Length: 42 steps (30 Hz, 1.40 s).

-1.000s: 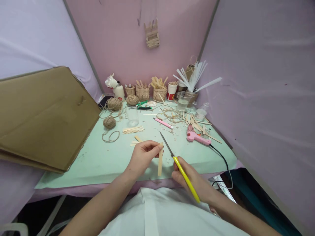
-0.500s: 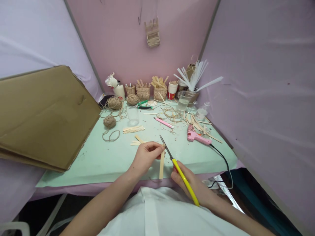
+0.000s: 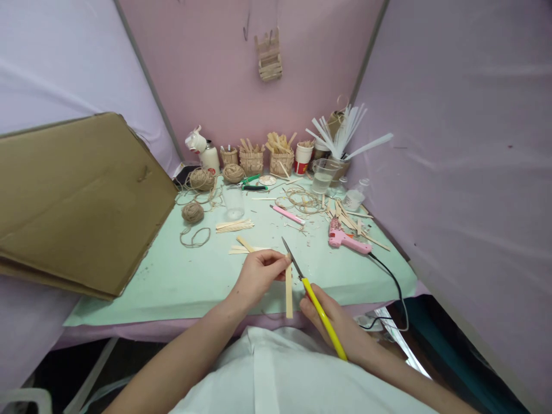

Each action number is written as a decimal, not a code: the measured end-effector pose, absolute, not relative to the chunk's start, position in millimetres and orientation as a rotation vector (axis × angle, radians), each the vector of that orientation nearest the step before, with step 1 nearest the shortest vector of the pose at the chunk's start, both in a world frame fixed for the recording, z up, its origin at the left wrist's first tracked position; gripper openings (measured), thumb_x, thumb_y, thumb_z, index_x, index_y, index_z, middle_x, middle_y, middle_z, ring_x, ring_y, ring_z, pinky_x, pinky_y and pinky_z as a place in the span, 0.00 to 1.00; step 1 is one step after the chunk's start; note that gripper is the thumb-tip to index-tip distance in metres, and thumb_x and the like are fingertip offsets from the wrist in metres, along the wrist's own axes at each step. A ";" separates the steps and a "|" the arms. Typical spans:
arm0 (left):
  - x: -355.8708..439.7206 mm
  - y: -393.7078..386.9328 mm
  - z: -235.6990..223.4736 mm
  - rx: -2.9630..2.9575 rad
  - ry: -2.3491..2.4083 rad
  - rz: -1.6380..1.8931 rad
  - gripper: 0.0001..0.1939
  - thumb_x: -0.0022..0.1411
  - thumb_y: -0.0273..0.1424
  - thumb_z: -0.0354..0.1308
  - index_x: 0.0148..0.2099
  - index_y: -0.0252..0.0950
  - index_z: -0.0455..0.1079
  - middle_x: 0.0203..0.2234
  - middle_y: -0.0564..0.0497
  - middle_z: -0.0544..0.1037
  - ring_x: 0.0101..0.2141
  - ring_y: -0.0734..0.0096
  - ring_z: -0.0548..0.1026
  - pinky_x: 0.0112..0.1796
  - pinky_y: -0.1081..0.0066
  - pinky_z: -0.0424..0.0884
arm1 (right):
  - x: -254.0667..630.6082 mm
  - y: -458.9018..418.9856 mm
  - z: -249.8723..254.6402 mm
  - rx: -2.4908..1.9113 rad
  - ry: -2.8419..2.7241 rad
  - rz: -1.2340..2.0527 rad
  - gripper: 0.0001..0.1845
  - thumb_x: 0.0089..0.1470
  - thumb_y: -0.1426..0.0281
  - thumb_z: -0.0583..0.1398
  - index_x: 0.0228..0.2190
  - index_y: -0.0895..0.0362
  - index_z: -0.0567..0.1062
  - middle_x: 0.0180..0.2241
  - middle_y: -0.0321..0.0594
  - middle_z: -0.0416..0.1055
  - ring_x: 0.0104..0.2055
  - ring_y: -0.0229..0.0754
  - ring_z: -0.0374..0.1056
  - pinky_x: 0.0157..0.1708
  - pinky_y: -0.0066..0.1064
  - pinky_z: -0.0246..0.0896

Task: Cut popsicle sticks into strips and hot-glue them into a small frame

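Note:
My left hand (image 3: 259, 273) pinches the upper end of a flat wooden craft stick (image 3: 288, 293), which hangs down over the table's front edge. In my right hand (image 3: 330, 316) is a pair of yellow-handled scissors (image 3: 321, 313), its blades pointing up and to the left. The blades lie close beside my left fingertips at the top of the stick; whether they touch the wood I cannot tell. Just beyond my left hand, a few more craft sticks (image 3: 245, 244) rest on the green tabletop (image 3: 194, 282), and a stack of thin sticks (image 3: 235, 226) lies behind them.
A pink glue gun (image 3: 347, 240) with a black cord sits at right, near wood scraps (image 3: 345, 215). A pink craft knife (image 3: 288, 214) and a clear cup (image 3: 233, 204) stand mid-table. Twine balls (image 3: 192, 213) are at left, beside a large cardboard sheet (image 3: 86, 201).
The craft stick's lower end has swung slightly to the right, so it hangs more upright. Both hands stay nearly in place, with the scissors still beside the left fingertips.

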<state>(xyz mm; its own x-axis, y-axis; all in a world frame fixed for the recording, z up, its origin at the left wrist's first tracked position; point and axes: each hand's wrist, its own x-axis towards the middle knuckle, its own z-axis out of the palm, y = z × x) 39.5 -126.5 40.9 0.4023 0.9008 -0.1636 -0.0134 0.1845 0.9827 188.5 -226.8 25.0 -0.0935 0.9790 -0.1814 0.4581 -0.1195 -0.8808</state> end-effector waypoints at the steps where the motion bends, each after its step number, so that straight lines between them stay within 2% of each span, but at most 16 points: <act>1: 39.7 -126.3 40.6 1.212 0.949 0.803 0.14 0.49 0.40 0.63 0.27 0.32 0.73 0.21 0.52 0.72 0.25 0.74 0.70 0.31 0.71 0.71 | 188.4 -226.9 26.0 -1.612 -1.579 1.171 0.18 0.57 0.53 0.50 0.32 0.56 0.64 0.28 0.34 0.58 0.31 0.39 0.55 0.32 0.32 0.57; 12: 40.6 -126.7 42.2 1.219 0.967 0.793 0.15 0.48 0.41 0.63 0.27 0.32 0.72 0.20 0.52 0.72 0.25 0.73 0.70 0.31 0.71 0.72 | 190.7 -228.4 23.8 -1.627 -1.611 1.178 0.17 0.57 0.53 0.51 0.34 0.55 0.63 0.29 0.35 0.59 0.32 0.40 0.57 0.33 0.33 0.58; 26: 41.1 -127.3 45.2 1.220 0.986 0.774 0.15 0.48 0.41 0.63 0.26 0.32 0.72 0.20 0.52 0.72 0.25 0.73 0.70 0.31 0.71 0.71 | 189.5 -229.5 39.3 -1.582 -1.634 1.191 0.18 0.56 0.52 0.50 0.31 0.55 0.62 0.29 0.35 0.59 0.30 0.39 0.55 0.33 0.33 0.58; 32: 40.6 -126.8 42.6 1.215 0.979 0.785 0.15 0.48 0.42 0.62 0.26 0.33 0.72 0.20 0.52 0.73 0.25 0.73 0.71 0.30 0.71 0.71 | 191.5 -228.8 28.7 -1.590 -1.620 1.159 0.17 0.56 0.53 0.51 0.30 0.55 0.62 0.28 0.34 0.59 0.29 0.39 0.55 0.31 0.32 0.59; 42: 42.7 -128.3 41.1 1.096 0.960 0.760 0.15 0.46 0.41 0.64 0.25 0.33 0.71 0.20 0.54 0.72 0.25 0.75 0.69 0.30 0.73 0.70 | 192.7 -229.1 23.8 -1.615 -1.577 1.198 0.20 0.57 0.51 0.48 0.29 0.55 0.61 0.26 0.33 0.55 0.29 0.38 0.52 0.29 0.32 0.54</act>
